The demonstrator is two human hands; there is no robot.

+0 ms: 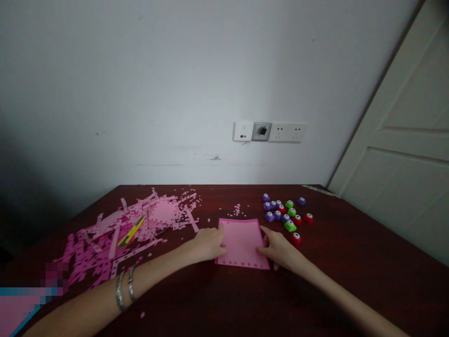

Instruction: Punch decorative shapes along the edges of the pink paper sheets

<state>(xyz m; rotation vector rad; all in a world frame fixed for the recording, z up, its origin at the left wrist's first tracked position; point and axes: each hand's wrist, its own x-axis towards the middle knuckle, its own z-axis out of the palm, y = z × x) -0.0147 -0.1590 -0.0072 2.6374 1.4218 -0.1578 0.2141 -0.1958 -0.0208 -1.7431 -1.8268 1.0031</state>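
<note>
A square of light pink paper (pixel 241 241) with a darker pink border lies in front of me, and small dark pink shapes run along its near edge. My left hand (pixel 209 243) is closed on the paper's left edge, its thumb and index finger over the sheet. On the right edge my right hand (pixel 278 247) grips the paper, with the thumb on top and other fingers at the side. Just beyond the right hand stand several craft punches (pixel 290 225) in purple, green and red. Tiny punched-out paper bits (pixel 237 210) are scattered behind the sheet.
A heap of pink paper strips and scraps (pixel 101 248) covers the table's left side, with a yellow utility knife (pixel 131 231) on top. Pink sheets with a blue edge (pixel 17 306) lie at the lower left. The dark red table (pixel 228 304) meets a wall with sockets (pixel 287 132).
</note>
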